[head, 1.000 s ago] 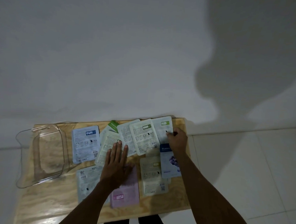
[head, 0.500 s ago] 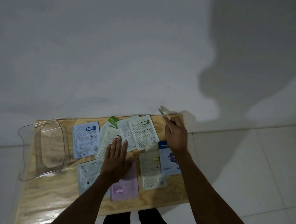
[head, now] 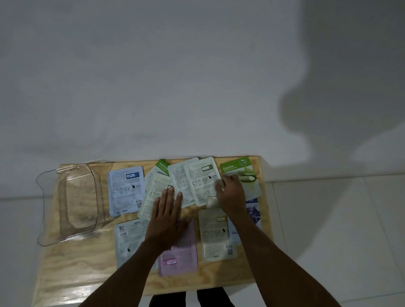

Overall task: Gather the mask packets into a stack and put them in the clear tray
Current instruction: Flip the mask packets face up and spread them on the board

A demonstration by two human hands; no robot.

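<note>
Plywood table [head: 78, 271] against a white wall [head: 154, 68], pale tile floor [head: 344, 243] to the right. Clear tray [head: 70, 202] sits at the table's left end, nothing in it, well apart from both hands. Mask packets lie spread flat across the middle and right of the table, partly overlapping, not stacked. Left hand [head: 166, 218] lies flat, palm down, fingers spread and straight, gripping nothing; fingertips rest on a pale green packet [head: 151, 198], palm covers the top of the pink packet [head: 179, 257] and the edge of a grey packet [head: 127, 239]. Blue-label packet [head: 125, 189] lies just beside the tray, left of that hand, untouched. Aloe packet [head: 163, 166] pokes out at the far edge under two overlapping white packets [head: 196, 181]. Right hand [head: 231, 193] is at the far right, fingers curled down on the near left corner of the cucumber packet [head: 242, 176], which lies face up at the far right corner; motion blur there, so cannot tell if the fingers pinch the packet or just press it. The hand also overlaps the right edge of the nearer white packet. Beige packet [head: 216, 236] lies just near of the right wrist, and a blueberry packet [head: 252, 212] is partly hidden under the right forearm. Dark trousers [head: 189, 305] show below the table's near edge.
</note>
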